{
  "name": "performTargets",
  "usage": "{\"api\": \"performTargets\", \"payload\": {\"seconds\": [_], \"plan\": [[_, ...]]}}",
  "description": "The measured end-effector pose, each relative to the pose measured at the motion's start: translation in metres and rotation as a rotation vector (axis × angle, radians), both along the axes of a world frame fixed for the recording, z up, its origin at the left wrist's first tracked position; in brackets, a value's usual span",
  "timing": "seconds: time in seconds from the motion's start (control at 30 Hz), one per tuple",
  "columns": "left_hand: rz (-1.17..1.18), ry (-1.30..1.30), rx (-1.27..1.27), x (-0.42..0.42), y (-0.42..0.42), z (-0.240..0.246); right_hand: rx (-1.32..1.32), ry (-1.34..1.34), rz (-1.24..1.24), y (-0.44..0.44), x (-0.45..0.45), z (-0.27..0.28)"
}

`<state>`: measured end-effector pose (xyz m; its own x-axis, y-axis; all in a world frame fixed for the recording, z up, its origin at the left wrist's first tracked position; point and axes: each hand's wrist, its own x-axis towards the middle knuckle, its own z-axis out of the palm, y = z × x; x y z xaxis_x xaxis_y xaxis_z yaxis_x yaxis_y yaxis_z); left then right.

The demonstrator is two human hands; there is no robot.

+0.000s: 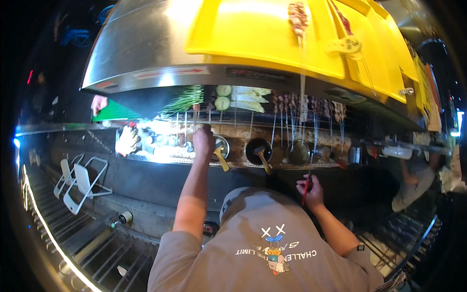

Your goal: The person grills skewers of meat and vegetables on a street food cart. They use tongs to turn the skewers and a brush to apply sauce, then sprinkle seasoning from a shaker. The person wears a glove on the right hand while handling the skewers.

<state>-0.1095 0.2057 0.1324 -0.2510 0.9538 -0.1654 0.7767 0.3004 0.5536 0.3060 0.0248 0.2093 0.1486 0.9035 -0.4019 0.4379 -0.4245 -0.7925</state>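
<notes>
My left hand (204, 141) reaches over the front ledge (240, 133) of a grill, at the handle ends of several skewers. Its fingers look curled, but whether they grip a skewer is hidden. My right hand (311, 190), low in front of the ledge, is closed on a red-handled tool (305, 189) with a thin metal end pointing at the grill. Along the grill lie skewered green chives (186, 99), round green vegetable slices (223, 103), pale leafy vegetables (250, 99) and several meat skewers (290, 102). A yellow-handled brush (221, 157) rests in a metal cup beside my left hand.
A dark pot (251, 160) holds a wooden-handled brush (263, 160); a metal pot (298, 155) stands right of it. Yellow trays (248, 33) top the steel hood (135, 43). Another person's hand (99, 103) touches a green board (116, 111). A person (414, 186) is at right.
</notes>
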Motion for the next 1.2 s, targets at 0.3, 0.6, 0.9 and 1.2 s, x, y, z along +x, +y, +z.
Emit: {"api": "performTargets", "payload": {"seconds": [0.3,0.6,0.9,1.2], "plan": [[0.073,0.036,0.283,0.017,-0.027,0.056,-0.148,-0.12,-0.066,-0.038,0.027,0.02],[-0.084,-0.383,0.098,0.183,-0.086,0.069,-0.027,-0.143,0.103,0.018,0.103,0.018],[0.06,0.018,0.009,0.283,-0.032,0.034,0.112,-0.047,0.362,0.066,0.191,0.039],[0.194,-0.017,-0.1,0.292,-0.008,0.017,0.08,-0.066,0.48,0.08,0.211,0.044]]}}
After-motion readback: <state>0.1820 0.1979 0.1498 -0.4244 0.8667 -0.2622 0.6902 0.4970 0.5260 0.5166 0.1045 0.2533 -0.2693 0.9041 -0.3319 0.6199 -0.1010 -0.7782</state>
